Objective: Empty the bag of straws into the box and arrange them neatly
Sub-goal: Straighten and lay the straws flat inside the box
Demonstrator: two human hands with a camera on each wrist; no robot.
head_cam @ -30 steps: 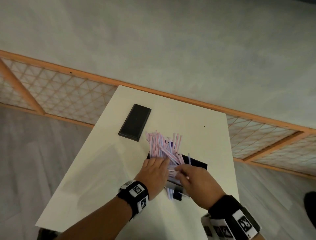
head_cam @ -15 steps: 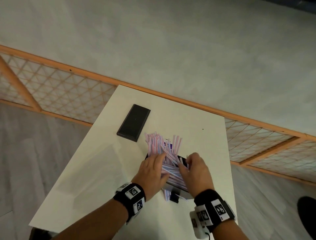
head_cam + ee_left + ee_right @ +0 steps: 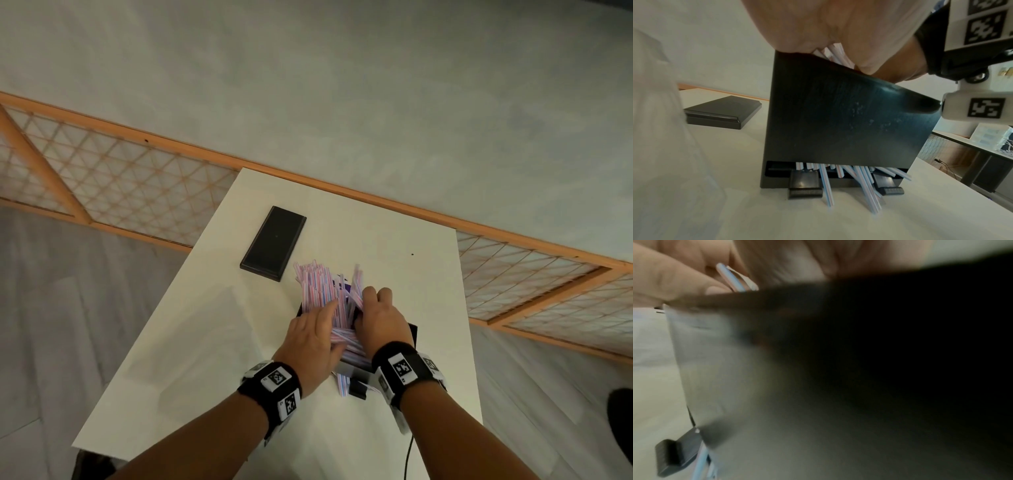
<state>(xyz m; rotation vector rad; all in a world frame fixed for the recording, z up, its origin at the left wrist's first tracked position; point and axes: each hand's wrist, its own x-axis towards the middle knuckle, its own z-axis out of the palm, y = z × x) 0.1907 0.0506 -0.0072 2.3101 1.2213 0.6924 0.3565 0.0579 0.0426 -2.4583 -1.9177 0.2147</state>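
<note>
Both hands worked inside the black box (image 3: 409,334), which stood at 5 o'clock on the worktop (image 3: 205,342). The left hand (image 3: 313,337), fingers straight, pressed flat on the striped straws (image 3: 318,291), apparently to steady the heap. The right hand (image 3: 378,317) curled around several straws, probably to realign them. Most leaned out toward 12 o'clock; a few protruded through the dispensing slot (image 3: 838,170). The lid (image 3: 272,243) lay at 11 o'clock, apart from the opening.

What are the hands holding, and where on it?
Both hands are on the striped straws in the black box. The right hand curls round their middle; the left hand presses flat against their side.
</note>
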